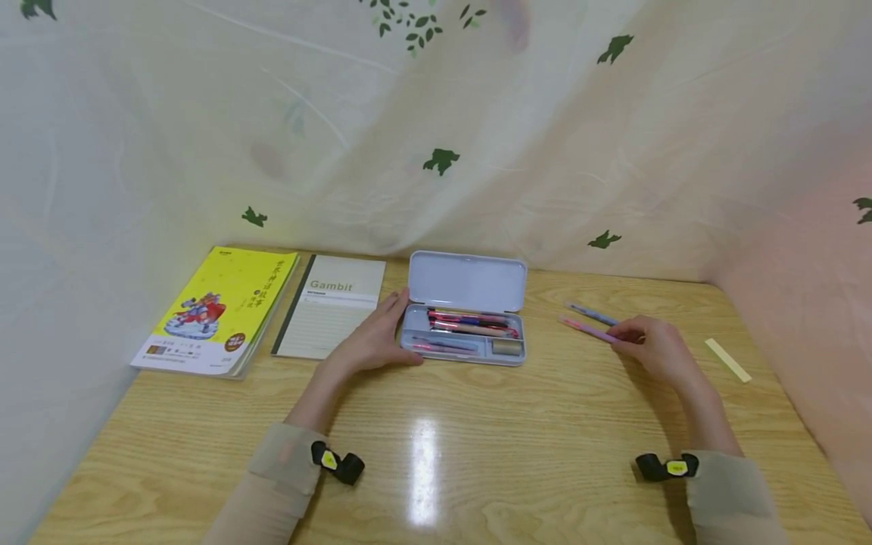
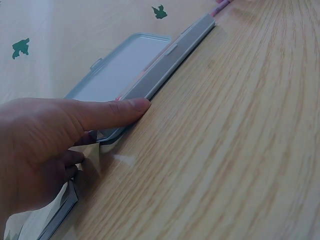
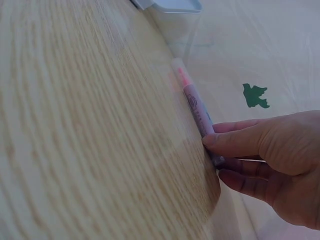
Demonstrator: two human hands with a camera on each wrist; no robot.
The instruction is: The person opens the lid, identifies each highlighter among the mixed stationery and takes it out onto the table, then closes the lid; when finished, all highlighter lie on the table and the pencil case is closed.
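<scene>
An open, pale blue pencil case [image 1: 468, 280] stands at the middle of the table, lid raised, with several pens [image 1: 470, 322] and a small tan block [image 1: 506, 347] inside. My left hand [image 1: 371, 337] holds its left end, the thumb [image 2: 125, 111] against the front wall. On the right, a purple highlighter [image 3: 197, 110] with a pink tip is pinched between the thumb and fingers of my right hand [image 1: 650, 344], low over the tabletop. Just behind it lies a blue pen [image 1: 591, 312], its near end close to the fingers.
A pale yellow strip [image 1: 727, 359] lies right of my right hand. To the left are a grey notebook [image 1: 334, 310], partly behind my left hand, and a yellow book [image 1: 225, 303]. A patterned curtain [image 1: 341, 136] borders the table's back.
</scene>
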